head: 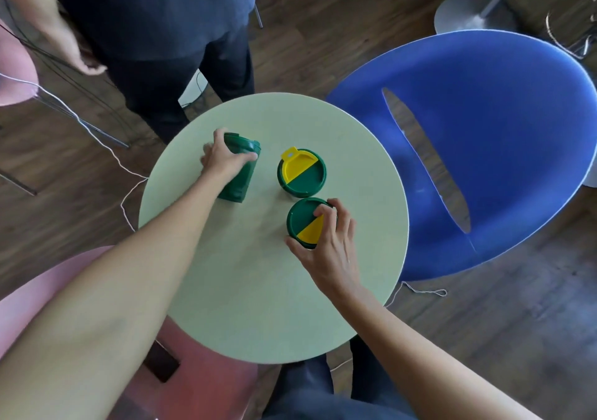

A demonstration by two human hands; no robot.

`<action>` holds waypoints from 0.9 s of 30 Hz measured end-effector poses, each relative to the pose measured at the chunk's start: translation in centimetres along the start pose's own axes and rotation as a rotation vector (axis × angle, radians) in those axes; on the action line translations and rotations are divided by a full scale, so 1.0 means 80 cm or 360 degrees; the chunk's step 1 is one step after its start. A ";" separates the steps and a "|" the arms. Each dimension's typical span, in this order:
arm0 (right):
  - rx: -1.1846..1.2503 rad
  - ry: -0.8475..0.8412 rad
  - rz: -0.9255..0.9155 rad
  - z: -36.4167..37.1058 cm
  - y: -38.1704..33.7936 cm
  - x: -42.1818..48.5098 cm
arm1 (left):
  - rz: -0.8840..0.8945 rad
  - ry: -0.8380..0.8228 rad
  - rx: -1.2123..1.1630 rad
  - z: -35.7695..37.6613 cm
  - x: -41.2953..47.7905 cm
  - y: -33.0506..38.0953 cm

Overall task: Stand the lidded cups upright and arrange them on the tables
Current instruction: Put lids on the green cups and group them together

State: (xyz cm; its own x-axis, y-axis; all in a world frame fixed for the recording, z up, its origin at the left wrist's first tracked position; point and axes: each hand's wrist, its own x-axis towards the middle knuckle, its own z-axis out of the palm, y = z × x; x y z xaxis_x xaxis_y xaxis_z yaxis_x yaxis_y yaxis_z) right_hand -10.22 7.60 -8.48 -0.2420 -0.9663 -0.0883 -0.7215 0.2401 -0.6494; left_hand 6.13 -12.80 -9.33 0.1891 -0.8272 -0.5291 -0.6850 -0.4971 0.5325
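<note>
We look down on a dark wooden floor (323, 48) with a round pale-green table (258, 290) in the middle of it, a pink chair (13, 64) cut off at the far left edge and a pink seat (206, 374) tucked under the table's near-left side. Behind the table stands another person in dark clothes (155, 15), cut off at the top of the frame, one hand hanging by the thigh, and thin cables (97, 135) trail across the floor on that side. Our left hand (223, 161) is closed around the upper part of a green cup (240, 170), which leans well off upright, its lid end pointing away from us and its base low on the table; whether the base touches the top we cannot tell, and the hand and some blur hide part of its side. Just to the right, apart from both hands, a second cup (302, 174) stands upright, showing its green lid with a yellow flap. Nearer us, our right hand (329, 245) curls over a third cup (307, 222), fingertips and thumb pinching the rim of its green-and-yellow lid; this cup stands upright too, its body hidden beneath the lid. A big blue chair (500, 128) fills the right side, beside the table.
</note>
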 end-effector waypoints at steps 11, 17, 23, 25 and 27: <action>-0.0001 -0.0020 0.0003 -0.001 0.001 -0.001 | 0.0650 0.0481 -0.0234 0.016 -0.105 -0.039; 0.0013 -0.0033 0.0015 -0.002 0.000 0.000 | 0.0840 0.0473 -0.0221 0.041 -0.139 -0.081; 0.0061 -0.0096 0.0037 -0.006 -0.002 0.000 | 0.0805 0.0318 -0.0415 0.026 -0.139 -0.068; 0.0104 -0.0131 0.0034 -0.009 0.001 0.000 | 0.0732 0.0221 -0.0501 0.020 -0.131 -0.063; 0.0145 -0.0181 0.0004 -0.013 0.005 -0.002 | 0.0608 0.0128 -0.0601 0.014 -0.126 -0.058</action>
State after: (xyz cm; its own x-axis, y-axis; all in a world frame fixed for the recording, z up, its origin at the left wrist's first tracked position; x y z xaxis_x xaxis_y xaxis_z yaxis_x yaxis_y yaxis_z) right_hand -11.15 7.92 -7.97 -0.1648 -0.9713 -0.1718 -0.6580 0.2380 -0.7144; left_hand 6.62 -1.82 -7.19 0.0396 -0.9775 -0.2070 -0.4177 -0.2044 0.8853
